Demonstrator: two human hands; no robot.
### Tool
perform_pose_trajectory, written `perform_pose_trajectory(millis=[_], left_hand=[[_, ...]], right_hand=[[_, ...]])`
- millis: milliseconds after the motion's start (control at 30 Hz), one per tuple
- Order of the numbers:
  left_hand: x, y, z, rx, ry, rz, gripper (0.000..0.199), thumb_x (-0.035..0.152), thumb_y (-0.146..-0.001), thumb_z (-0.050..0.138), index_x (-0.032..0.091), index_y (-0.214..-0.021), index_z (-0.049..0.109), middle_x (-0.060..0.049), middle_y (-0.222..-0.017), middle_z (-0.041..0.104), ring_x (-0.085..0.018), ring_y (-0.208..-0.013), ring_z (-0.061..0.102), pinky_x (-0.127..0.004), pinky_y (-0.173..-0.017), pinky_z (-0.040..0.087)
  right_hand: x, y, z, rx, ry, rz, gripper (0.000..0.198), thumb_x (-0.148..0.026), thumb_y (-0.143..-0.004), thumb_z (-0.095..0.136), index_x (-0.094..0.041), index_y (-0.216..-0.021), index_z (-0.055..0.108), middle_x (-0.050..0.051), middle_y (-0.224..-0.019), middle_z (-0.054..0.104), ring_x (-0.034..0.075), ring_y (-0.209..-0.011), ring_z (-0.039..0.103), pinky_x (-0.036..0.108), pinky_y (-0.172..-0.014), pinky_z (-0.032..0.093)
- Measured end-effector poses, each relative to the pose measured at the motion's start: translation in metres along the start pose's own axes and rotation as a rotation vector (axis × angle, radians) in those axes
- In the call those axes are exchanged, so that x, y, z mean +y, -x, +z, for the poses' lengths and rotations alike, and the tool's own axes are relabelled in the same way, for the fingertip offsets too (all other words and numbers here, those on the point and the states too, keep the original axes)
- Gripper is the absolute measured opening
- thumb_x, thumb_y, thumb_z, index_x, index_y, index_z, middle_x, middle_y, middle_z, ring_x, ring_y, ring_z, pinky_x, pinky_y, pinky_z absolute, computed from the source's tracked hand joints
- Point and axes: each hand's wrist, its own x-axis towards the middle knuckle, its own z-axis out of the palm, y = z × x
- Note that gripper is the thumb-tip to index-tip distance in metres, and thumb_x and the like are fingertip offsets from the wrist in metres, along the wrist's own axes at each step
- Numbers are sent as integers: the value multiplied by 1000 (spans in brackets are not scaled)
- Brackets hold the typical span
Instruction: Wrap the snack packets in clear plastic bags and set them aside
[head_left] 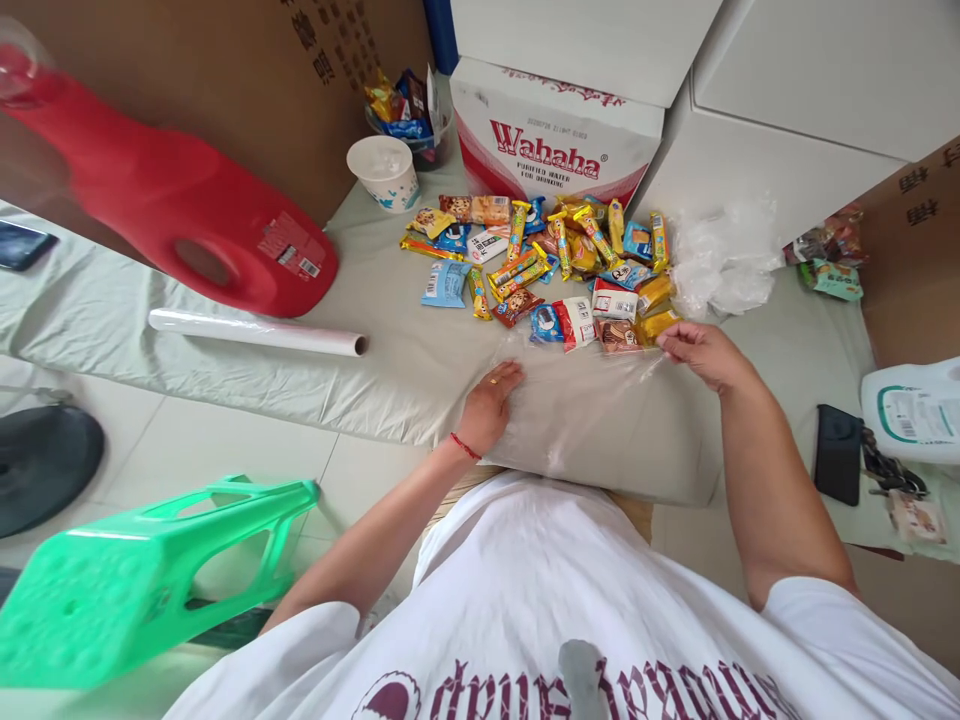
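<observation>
A clear plastic bag (574,405) lies spread on the pale cloth in front of me. My left hand (487,408) rests on its left side, fingers stretched out flat. At the upper right corner, my right hand (703,355) pinches the bag's edge between thumb and fingers. Just beyond the bag is a loose pile of small wrapped snacks (559,255) in yellow, blue, red and brown packets. A red-and-white packet (575,324) and a brown packet (618,336) lie close to the bag's far edge. Near my right fingertips is a yellow packet (660,327).
Crumpled clear bags (724,260) lie right of the snacks. Behind stand a Wahaha carton (555,140), a paper cup (384,175) and a snack bowl (435,145). Leftward are a white roll (259,333), a red jug (187,200) and a green stool (97,590). A phone (838,455) lies right.
</observation>
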Motion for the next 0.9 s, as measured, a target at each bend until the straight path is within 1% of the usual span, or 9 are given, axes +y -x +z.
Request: perform_pose_trajectory(millis=[100,167,233,367,467,633,700,800,900], left_hand=[[2,-2,-1,-14,-84,0,46,8,-95,41,17,-133,65,-10,-146,63,-22,-147,47,-47,-124,42],[8,-3,0,-24,-151,-7,42,17,-99,42,17,-136,64,-11,-148,61,-24,-149,44,-50,-124,41],[16,-4,-1,-36,-223,-19,42,22,-102,43,18,-139,62,-10,-151,59,-26,-152,40,-54,-126,35],[30,-3,-3,-36,-339,-63,47,29,-105,39,21,-148,54,-11,-160,48,-29,-153,37,-61,-127,24],[28,4,-7,-28,-337,-74,49,32,-106,38,21,-152,49,-13,-165,41,-30,-153,38,-61,-125,27],[9,16,-8,131,-162,-85,48,31,-106,36,19,-150,50,-14,-164,42,-28,-154,37,-55,-124,38],[3,17,-7,171,-136,-102,45,29,-105,36,19,-144,57,-13,-158,50,-27,-151,41,-55,-123,40],[5,18,-5,121,-175,-85,42,27,-104,37,19,-136,64,-13,-149,60,-27,-146,48,-53,-121,43],[17,23,-3,33,-238,-47,45,27,-104,39,19,-144,59,-12,-153,56,-28,-148,46,-54,-122,41]], right_hand=[[-12,-11,-10,236,355,-41,28,-46,-83,67,-19,-81,68,5,-71,62,20,-67,53,35,-68,44],[-31,-1,1,422,545,-205,22,-38,-90,60,-19,-90,70,10,-83,68,26,-81,59,42,-79,47],[-51,24,31,450,603,-452,25,-33,-97,52,-19,-104,72,13,-100,71,30,-99,61,46,-91,48],[-59,84,121,-89,634,-888,36,-28,-102,50,-21,-135,65,12,-141,63,27,-133,53,48,-116,40],[-27,112,155,-404,688,-878,52,-29,-100,57,-21,-151,53,10,-163,43,28,-153,33,52,-126,29],[13,132,110,-609,546,-751,59,-42,-97,65,-22,-151,55,13,-166,37,29,-156,29,55,-128,23],[8,135,81,-724,443,-736,48,-48,-96,66,-24,-137,68,12,-157,51,30,-151,39,55,-126,27],[-16,130,54,-867,281,-643,37,-48,-100,60,-24,-123,76,9,-125,75,23,-120,68,40,-110,49],[-43,108,65,-614,246,-616,39,-43,-107,47,-23,-127,73,7,-112,78,19,-98,74,33,-93,57]])
